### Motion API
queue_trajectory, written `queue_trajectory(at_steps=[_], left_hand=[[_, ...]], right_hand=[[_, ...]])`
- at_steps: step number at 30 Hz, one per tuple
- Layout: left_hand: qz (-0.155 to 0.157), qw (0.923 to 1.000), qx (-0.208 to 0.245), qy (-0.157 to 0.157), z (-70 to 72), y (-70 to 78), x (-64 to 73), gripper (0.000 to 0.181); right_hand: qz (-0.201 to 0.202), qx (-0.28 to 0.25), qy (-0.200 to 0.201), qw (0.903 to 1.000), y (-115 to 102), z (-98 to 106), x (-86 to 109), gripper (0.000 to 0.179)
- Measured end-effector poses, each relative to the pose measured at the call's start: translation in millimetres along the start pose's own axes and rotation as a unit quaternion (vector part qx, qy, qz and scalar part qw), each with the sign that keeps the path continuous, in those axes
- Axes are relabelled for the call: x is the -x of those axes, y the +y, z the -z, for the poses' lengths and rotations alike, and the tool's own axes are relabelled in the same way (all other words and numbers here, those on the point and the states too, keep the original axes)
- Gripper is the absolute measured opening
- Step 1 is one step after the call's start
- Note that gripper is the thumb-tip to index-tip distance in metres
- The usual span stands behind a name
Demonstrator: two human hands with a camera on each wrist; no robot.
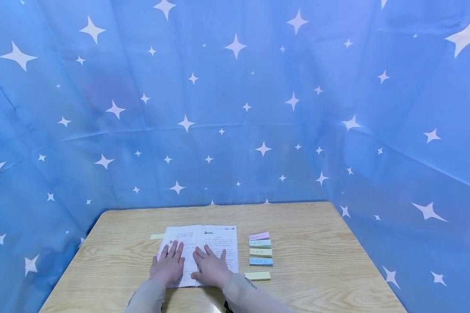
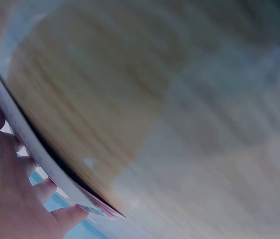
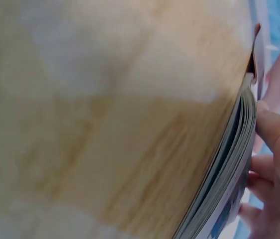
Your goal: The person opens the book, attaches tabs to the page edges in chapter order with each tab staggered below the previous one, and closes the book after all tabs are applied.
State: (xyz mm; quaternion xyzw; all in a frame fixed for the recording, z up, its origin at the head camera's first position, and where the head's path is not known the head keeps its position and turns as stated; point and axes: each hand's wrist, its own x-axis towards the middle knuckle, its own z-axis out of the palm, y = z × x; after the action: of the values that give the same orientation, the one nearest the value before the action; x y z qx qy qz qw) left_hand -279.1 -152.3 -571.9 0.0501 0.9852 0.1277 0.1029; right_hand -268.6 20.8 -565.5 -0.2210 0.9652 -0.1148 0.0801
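Observation:
An open book [image 1: 219,237] lies flat on the wooden table, its printed pages facing up. My left hand [image 1: 167,266] rests on the left page with the fingers spread. On the right page my right hand [image 1: 211,267] lies with its fingers stretched out, the thumb near the middle fold. In the left wrist view, the left hand [image 2: 10,184] touches the thin left side of the book [image 2: 55,169]. The right wrist view shows the right hand [image 3: 279,164] against the thicker stack of pages [image 3: 229,149].
Right of the book, several written sticky-note pads, pink [image 1: 259,236], green [image 1: 260,244], yellow [image 1: 260,252] and blue [image 1: 260,261], lie in a column. A plain yellow pad [image 1: 257,276] sits below them. A pale yellow tab [image 1: 156,237] sticks out at the book's left. Blue starry curtains [image 1: 235,165] surround the table [image 1: 317,261].

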Motion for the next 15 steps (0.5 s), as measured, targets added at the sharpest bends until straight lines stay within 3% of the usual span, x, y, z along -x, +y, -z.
queue_trajectory(at_steps=[8, 15], left_hand=[[-0.004, 1.0, -0.001, 0.007, -6.0, -6.8, -3.3, 0.055], [0.002, 1.0, 0.007, 0.0, -7.4, -4.1, -2.3, 0.055]], right_hand=[[0.027, 0.006, 0.009, 0.9996, -11, 5, 21.7, 0.051], [0.062, 0.013, 0.008, 0.998, -9, -4, 37.9, 0.042]])
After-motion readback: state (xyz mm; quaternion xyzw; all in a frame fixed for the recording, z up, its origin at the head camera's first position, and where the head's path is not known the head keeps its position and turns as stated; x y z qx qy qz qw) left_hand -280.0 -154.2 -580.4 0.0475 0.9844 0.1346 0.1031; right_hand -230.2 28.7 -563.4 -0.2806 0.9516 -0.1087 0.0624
